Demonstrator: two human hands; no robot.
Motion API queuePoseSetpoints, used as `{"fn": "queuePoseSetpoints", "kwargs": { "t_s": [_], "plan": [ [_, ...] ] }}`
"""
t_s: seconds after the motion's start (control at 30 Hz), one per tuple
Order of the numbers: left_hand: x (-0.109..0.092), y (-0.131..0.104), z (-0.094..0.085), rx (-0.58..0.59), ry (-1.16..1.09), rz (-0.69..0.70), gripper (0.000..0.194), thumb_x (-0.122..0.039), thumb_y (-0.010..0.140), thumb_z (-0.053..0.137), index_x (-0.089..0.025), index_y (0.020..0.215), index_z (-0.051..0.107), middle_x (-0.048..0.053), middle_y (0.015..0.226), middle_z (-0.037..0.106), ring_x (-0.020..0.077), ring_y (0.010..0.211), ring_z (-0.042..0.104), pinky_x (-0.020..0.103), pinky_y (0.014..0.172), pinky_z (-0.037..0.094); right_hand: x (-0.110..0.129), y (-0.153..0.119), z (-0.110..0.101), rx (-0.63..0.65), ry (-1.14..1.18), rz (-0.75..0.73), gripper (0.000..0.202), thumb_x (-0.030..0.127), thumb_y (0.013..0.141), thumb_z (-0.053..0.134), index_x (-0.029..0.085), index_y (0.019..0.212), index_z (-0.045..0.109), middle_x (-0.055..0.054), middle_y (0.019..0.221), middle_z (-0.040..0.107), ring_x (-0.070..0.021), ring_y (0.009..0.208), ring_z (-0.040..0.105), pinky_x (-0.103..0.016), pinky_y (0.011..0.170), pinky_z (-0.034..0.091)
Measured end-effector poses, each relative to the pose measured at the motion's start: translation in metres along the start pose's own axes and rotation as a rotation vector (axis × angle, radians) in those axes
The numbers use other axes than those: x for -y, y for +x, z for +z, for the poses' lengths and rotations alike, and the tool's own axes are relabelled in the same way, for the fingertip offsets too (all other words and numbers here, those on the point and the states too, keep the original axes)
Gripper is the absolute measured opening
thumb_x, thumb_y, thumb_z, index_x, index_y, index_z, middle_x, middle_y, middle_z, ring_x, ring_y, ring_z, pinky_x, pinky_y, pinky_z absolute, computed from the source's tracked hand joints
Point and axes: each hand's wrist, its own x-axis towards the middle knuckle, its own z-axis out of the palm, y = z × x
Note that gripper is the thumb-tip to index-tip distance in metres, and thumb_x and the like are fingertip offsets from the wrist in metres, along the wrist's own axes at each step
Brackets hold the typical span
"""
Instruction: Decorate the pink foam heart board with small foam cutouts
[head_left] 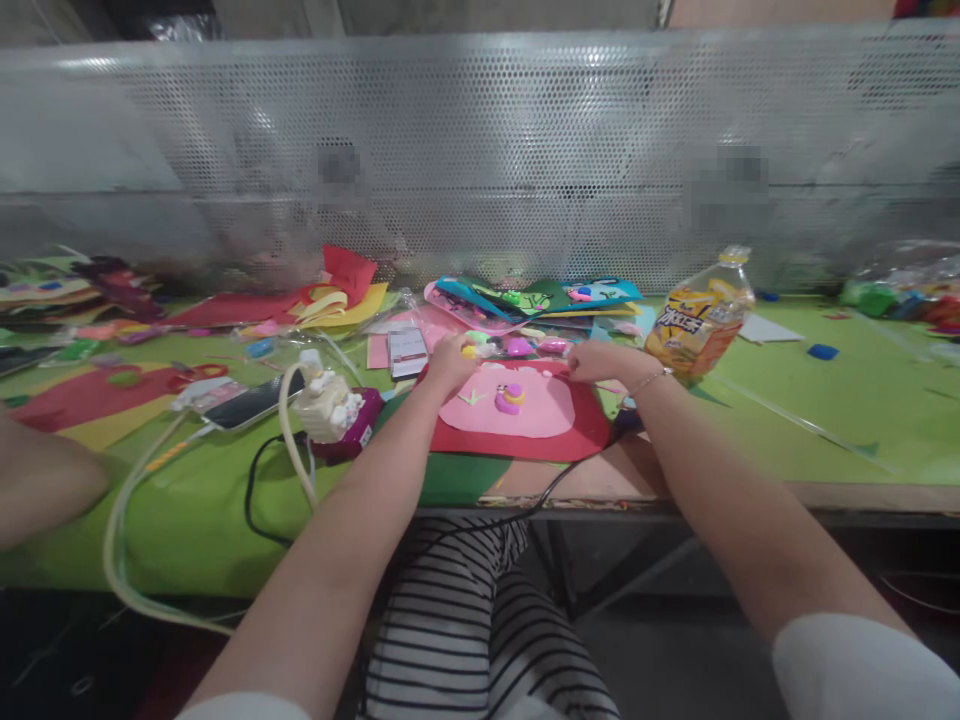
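Before me lies a red sheet of paper (480, 440) with a pink paper cutout (544, 415) on it. On the pink shape sits a purple and yellow clay snail (510, 398); left of it is a small green clay sprig (471, 399). My left hand (450, 364), at the upper left of the sheet, is closed, with a small piece of yellow clay (469, 351) at its fingertips. Over the upper right edge my right hand (601, 362) has its fingers curled together; what they hold, if anything, is hidden. Packets of pink clay (517, 346) lie between the hands.
A bottle of orange drink (701, 315) stands right of my right hand. Left are a phone (407, 353), a power strip (337, 420) with cables and a dark phone (255, 400). Decorated paper sheets (532, 300) lie behind. Another person's arm (45, 480) rests far left.
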Motion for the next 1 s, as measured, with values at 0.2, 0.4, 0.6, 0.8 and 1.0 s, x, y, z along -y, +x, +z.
{"fn": "queuePoseSetpoints", "kwargs": {
  "t_s": [0.2,0.4,0.6,0.8,1.0],
  "plan": [
    [-0.002,0.0,-0.001,-0.012,-0.013,0.034,0.036,-0.032,0.069,0.064,-0.016,0.102,0.064,0.009,0.099,0.06,0.0229,0.096,0.055,0.033,0.087,0.042,-0.001,-0.001,0.004,-0.082,0.083,-0.012,0.011,0.02,0.067,0.055,0.017,0.058,0.062,-0.008,0.065,0.062,-0.015,0.055,0.05,-0.027,0.052,0.031],
    [-0.027,-0.009,-0.008,-0.071,-0.071,0.275,0.043,-0.033,0.072,0.065,-0.02,0.112,0.06,0.008,0.113,0.057,0.0219,0.111,0.049,0.035,0.099,0.035,-0.003,0.001,-0.001,-0.297,0.369,-0.166,0.01,0.024,0.069,0.054,0.018,0.065,0.062,-0.001,0.064,0.061,-0.0118,0.057,0.048,-0.024,0.054,0.032],
    [-0.046,-0.016,-0.007,0.136,-0.362,0.383,0.033,-0.038,0.068,0.07,-0.018,0.094,0.067,0.007,0.102,0.065,0.0208,0.103,0.055,0.033,0.095,0.039,0.026,-0.004,-0.01,-0.522,0.824,-0.245,0.016,0.033,0.075,0.054,0.018,0.068,0.054,0.003,0.053,0.05,-0.0089,0.049,0.043,-0.022,0.049,0.032],
    [-0.06,-0.02,-0.008,0.4,-0.77,0.28,0.037,-0.048,0.065,0.067,-0.011,0.071,0.066,0.005,0.07,0.063,0.0142,0.069,0.057,0.025,0.066,0.044,0.054,0.0,-0.007,-0.584,1.089,-0.264,0.016,0.034,0.076,0.056,0.019,0.071,0.054,0.004,0.049,0.05,-0.0091,0.044,0.046,-0.021,0.044,0.035],
    [-0.048,-0.011,-0.011,0.225,-0.795,0.168,0.035,-0.046,0.066,0.066,-0.013,0.058,0.059,-0.003,0.05,0.045,0.0063,0.049,0.041,0.02,0.049,0.031,0.065,0.017,0.011,-0.695,1.512,-0.222,0.019,0.038,0.07,0.065,0.019,0.073,0.061,0.003,0.064,0.059,-0.0072,0.056,0.05,-0.02,0.054,0.044]
  ]
}}
